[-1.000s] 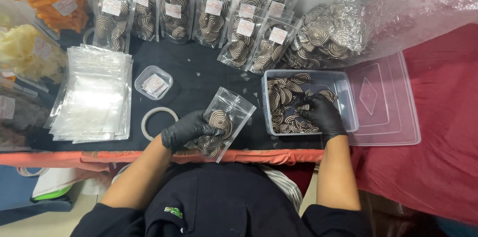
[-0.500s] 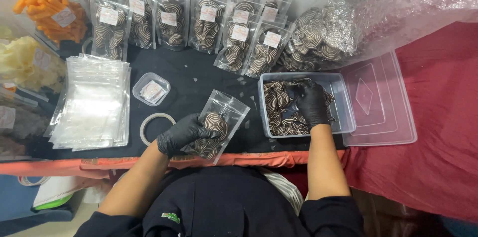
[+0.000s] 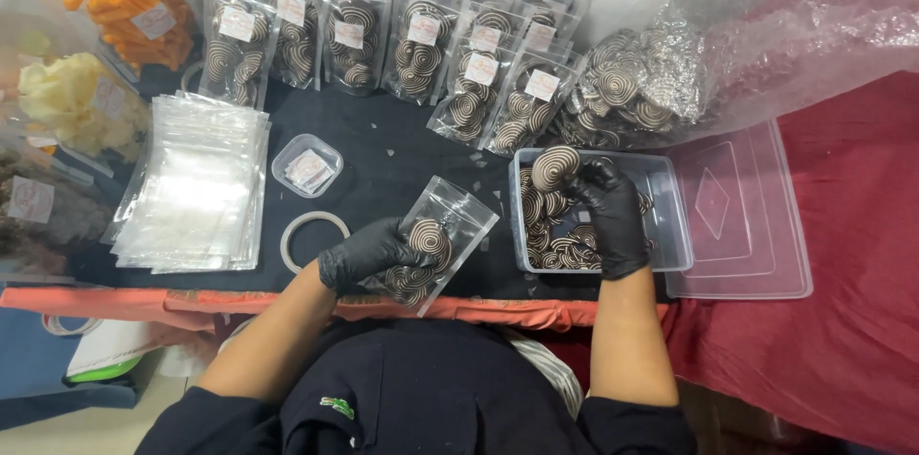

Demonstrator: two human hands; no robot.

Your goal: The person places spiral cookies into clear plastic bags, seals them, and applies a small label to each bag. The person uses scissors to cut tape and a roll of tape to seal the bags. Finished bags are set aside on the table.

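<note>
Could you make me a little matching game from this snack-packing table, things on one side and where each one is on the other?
Things:
1. spiral cookie
2. clear pouch
3. tape ring
4. flat lid

Places:
A. on the red cloth, beside the clear tub
B. lifted by the right hand
C. held by the left hand
D. beside the stack of empty bags

Pairs: 1-B, 2-C, 3-D, 4-A

A clear plastic pouch (image 3: 436, 243), partly filled with brown-and-cream spiral cookies, lies tilted at the lower centre of the frame, its open mouth pointing up and right. One round spiral-patterned cookie (image 3: 555, 168) is lifted just above the clear rectangular plastic tub (image 3: 670, 216), centre right, which holds a heap of the same cookies.
</note>
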